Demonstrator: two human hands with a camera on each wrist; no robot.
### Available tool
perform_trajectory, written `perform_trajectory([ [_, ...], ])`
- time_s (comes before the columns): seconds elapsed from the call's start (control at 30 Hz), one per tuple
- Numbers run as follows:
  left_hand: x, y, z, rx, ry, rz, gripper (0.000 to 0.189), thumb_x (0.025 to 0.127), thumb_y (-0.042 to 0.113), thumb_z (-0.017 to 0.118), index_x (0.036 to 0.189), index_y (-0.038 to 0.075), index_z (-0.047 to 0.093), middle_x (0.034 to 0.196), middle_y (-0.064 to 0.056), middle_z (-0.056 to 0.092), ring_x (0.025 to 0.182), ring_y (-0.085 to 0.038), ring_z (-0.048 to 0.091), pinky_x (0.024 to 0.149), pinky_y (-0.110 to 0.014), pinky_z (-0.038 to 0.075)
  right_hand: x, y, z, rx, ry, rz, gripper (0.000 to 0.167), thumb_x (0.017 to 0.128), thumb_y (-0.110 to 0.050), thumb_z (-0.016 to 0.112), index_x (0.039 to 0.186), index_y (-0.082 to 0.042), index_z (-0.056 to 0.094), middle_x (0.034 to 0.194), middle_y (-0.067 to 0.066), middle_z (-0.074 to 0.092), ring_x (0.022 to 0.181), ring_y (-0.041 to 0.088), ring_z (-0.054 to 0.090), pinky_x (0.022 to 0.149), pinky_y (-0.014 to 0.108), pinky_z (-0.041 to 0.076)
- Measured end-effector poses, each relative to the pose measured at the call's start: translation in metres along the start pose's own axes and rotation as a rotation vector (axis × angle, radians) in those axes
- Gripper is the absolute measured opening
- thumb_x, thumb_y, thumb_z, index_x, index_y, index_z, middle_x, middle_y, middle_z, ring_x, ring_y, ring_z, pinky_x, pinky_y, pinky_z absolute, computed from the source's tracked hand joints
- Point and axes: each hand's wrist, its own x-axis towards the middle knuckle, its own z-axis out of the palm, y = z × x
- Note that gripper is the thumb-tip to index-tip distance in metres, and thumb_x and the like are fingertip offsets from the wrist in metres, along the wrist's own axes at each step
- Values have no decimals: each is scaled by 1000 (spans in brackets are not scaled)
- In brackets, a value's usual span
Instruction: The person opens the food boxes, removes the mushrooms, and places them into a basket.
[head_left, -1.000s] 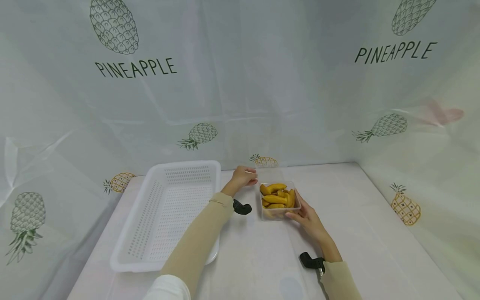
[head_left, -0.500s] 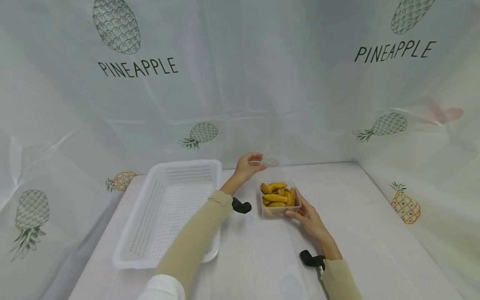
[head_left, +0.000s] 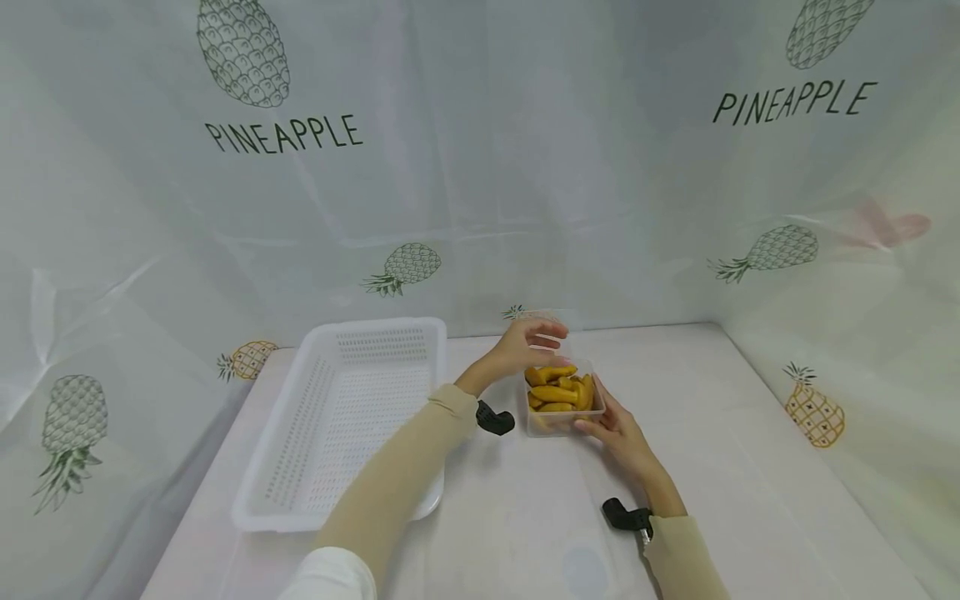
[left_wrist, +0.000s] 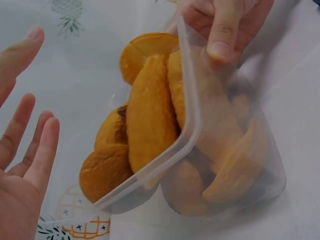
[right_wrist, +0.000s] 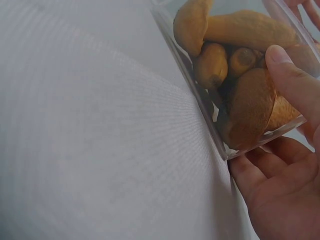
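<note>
A clear plastic box (head_left: 551, 427) packed with yellow-brown mushrooms (head_left: 557, 393) stands on the table toward the back. My right hand (head_left: 621, 433) grips its right side; in the right wrist view the thumb (right_wrist: 290, 80) presses one wall and the fingers lie around the lower corner. My left hand (head_left: 517, 346) reaches over the back left of the box and overlaps the mushrooms in the head view. Its fingers are loosely spread and hold nothing, as the left wrist view shows beside the open top. A faint transparent sheet (head_left: 572, 321) shows behind this hand.
A white perforated basket (head_left: 262, 504) sits on the left of the table, beside my left forearm. The white tabletop (head_left: 517, 517) reaches back to a hanging sheet (head_left: 480, 192) printed with pineapples. Black wrist mounts (head_left: 495, 419) sit on both arms.
My left hand rose holding the transparent sheet's edge behind the box, then let go and moved right and down over the box. The right hand keeps its grip in place.
</note>
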Motion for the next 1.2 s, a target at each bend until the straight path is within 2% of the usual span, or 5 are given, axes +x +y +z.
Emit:
perform_trajectory([
  [0.17,0,3,16,-3,-96,-2,48,82,2,82,126,2,64,128,-6,63,111,-18,64,95,-33,54,-1,1,-1,-6,1,-12,82,96,-4,66,160,-10,14,163,21,14,121,5,53,88,20,53],
  [0.3,-3,0,28,17,-155,-5,48,80,2,84,124,3,65,130,-7,63,112,-17,64,97,-30,52,-1,0,0,12,-3,-17,83,96,-1,65,160,-10,14,161,25,15,107,8,62,84,21,55],
  [0.4,-5,-4,35,35,-178,-3,48,79,1,84,123,1,65,131,-14,62,114,-19,63,97,-27,51,-2,1,2,26,-5,-8,84,95,-3,67,161,-12,15,161,25,18,109,9,62,85,23,56],
  [0.73,-5,-11,41,74,-229,57,52,78,-1,84,125,-6,62,126,-18,64,114,-21,64,97,-22,49,-2,5,0,31,-16,-43,83,96,-1,65,161,-20,17,162,17,19,124,7,53,90,24,54],
  [1.2,-5,-16,43,263,-228,52,44,79,13,86,117,2,68,116,-4,70,106,-4,63,92,-14,49,-3,1,-1,17,-21,0,84,96,-4,66,161,-22,16,163,15,18,110,13,64,87,25,56],
])
